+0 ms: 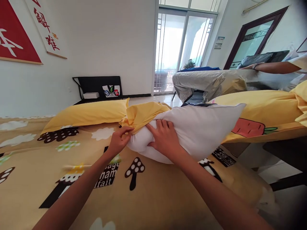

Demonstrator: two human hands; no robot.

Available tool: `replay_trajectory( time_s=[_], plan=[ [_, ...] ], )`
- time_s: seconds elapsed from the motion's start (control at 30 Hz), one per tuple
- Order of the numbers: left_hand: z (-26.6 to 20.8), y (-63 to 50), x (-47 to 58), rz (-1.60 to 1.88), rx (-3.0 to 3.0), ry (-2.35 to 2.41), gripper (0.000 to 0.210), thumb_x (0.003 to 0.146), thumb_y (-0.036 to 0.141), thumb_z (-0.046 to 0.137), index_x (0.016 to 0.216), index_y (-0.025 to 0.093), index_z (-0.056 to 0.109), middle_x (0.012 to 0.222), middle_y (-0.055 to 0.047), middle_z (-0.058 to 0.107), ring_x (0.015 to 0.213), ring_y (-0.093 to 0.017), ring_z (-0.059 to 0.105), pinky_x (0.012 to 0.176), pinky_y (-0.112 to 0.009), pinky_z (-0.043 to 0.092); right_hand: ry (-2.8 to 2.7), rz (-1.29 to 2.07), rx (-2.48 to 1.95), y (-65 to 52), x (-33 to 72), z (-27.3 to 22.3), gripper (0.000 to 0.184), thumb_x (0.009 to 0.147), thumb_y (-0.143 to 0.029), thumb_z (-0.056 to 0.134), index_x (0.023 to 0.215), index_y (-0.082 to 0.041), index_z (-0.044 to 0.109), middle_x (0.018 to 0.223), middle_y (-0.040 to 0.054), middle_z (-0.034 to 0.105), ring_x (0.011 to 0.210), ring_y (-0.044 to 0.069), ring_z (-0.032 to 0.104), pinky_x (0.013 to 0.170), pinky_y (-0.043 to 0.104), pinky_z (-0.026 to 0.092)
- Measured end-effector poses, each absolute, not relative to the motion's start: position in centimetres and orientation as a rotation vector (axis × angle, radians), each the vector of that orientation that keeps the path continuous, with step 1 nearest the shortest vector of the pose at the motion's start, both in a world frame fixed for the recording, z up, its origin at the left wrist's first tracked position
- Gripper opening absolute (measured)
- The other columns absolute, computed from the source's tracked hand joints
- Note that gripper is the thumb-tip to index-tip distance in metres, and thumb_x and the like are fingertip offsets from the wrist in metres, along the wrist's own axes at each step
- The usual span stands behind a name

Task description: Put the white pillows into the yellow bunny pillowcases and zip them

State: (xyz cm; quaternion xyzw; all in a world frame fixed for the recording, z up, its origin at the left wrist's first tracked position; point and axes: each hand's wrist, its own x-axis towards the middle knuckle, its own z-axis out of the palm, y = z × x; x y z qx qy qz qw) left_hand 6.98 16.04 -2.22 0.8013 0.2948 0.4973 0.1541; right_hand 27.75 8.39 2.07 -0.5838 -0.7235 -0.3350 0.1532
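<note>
A plump white pillow [199,127] lies across the tan printed bedsheet [153,198], its left end partly inside a yellow pillowcase [147,113]. My left hand [120,140] pinches the pillowcase's gathered edge at that end. Just to its right, my right hand [165,137] grips the pillow, thumb and fingers sinking into the soft white fabric. The far part of the pillowcase is bunched up behind the pillow. How deep the pillow reaches inside it is hidden.
A filled yellow pillow [96,111] lies at the back left. On the right is yellow bedding with a carrot print [249,127]. Behind it, another person's arm [273,67] reaches over a plastic-covered surface [203,78]. A black bench [100,86] stands by the wall.
</note>
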Motion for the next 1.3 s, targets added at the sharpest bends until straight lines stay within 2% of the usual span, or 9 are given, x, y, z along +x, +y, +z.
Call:
replay_trajectory(
  time_s=[0.23,0.33,0.43,0.53,0.67,0.9,1.03,1.17,1.3],
  plan=[
    [-2.5,17.7,5.9,1.020,2.195,0.763,0.051,0.076,0.035,0.066,0.123,0.019,0.054,0.125,-0.008,0.058,0.111,-0.021,0.054,0.093,-0.032,0.044,-2.011,-0.977,-1.701,7.6,29.4,2.5,0.086,0.059,-0.062,0.078,0.132,-0.024,0.052,0.108,0.0165,0.054,0.098,0.032,0.046,0.082,0.039,0.027],
    [-2.2,18.5,7.8,1.137,2.213,0.894,0.035,0.069,0.032,0.068,0.100,0.017,0.061,0.099,-0.003,0.065,0.087,-0.016,0.058,0.076,-0.026,0.045,-1.964,-0.936,-1.750,7.2,29.2,2.6,0.092,0.059,-0.061,0.079,0.137,-0.022,0.048,0.112,0.0193,0.055,0.100,0.033,0.048,0.085,0.040,0.029],
    [-2.6,18.8,10.8,1.390,2.171,1.050,0.011,0.066,0.022,0.060,0.074,0.017,0.054,0.070,0.003,0.057,0.066,-0.012,0.049,0.062,-0.022,0.038,-1.902,-0.959,-1.749,6.1,28.5,2.1,0.097,0.063,-0.054,0.079,0.143,-0.015,0.040,0.128,0.0267,0.049,0.114,0.038,0.046,0.093,0.043,0.028],
    [-3.7,18.9,13.8,1.698,2.011,1.217,0.011,0.070,0.017,0.048,0.061,0.018,0.042,0.060,0.003,0.044,0.060,-0.012,0.039,0.058,-0.023,0.030,-1.844,-1.115,-1.632,4.2,27.4,0.3,0.080,0.075,-0.040,0.072,0.143,-0.012,0.041,0.145,0.0275,0.036,0.131,0.040,0.033,0.099,0.045,0.024],
    [-4.6,18.8,15.9,2.035,1.840,1.321,0.023,0.071,0.016,0.046,0.054,0.019,0.030,0.053,0.003,0.032,0.057,-0.012,0.030,0.058,-0.025,0.024,-1.910,-1.339,-1.343,3.1,26.8,-3.3,0.043,0.089,-0.019,0.048,0.129,-0.008,0.056,0.143,0.0197,0.044,0.129,0.030,0.037,0.091,0.039,0.029],
    [-3.3,16.1,15.9,2.249,2.157,0.957,0.038,0.071,0.017,0.054,0.049,0.018,0.022,0.047,0.005,0.027,0.052,-0.011,0.029,0.060,-0.026,0.030,-2.082,-1.213,-1.369,10.0,27.6,-2.8,0.041,0.088,-0.013,0.049,0.128,-0.009,0.058,0.134,0.0154,0.055,0.125,0.024,0.042,0.082,0.035,0.037],
    [-3.5,15.1,15.4,2.179,2.237,1.018,0.038,0.076,0.017,0.051,0.053,0.020,0.021,0.049,0.005,0.027,0.051,-0.011,0.029,0.056,-0.025,0.030,-2.296,-1.117,-1.277,12.7,26.9,-0.6,0.036,0.087,-0.012,0.052,0.120,-0.019,0.063,0.128,0.0088,0.061,0.122,0.022,0.047,0.084,0.034,0.039],
    [-4.3,15.5,13.8,1.782,2.230,1.327,0.028,0.083,0.027,0.044,0.058,0.020,0.033,0.051,0.004,0.037,0.050,-0.010,0.037,0.053,-0.023,0.032,-2.391,-1.127,-1.070,10.4,28.1,-0.2,0.035,0.091,-0.009,0.042,0.119,-0.012,0.063,0.136,0.0126,0.054,0.132,0.019,0.040,0.095,0.033,0.037],
    [-5.9,14.8,12.9,1.538,2.457,1.158,0.021,0.079,0.027,0.048,0.059,0.019,0.045,0.051,0.001,0.050,0.049,-0.011,0.046,0.052,-0.024,0.033,-2.409,-1.050,-0.930,4.5,33.8,0.1,0.035,0.089,-0.010,0.046,0.117,-0.019,0.064,0.139,0.0073,0.052,0.134,0.018,0.039,0.104,0.034,0.031]
  ],
)
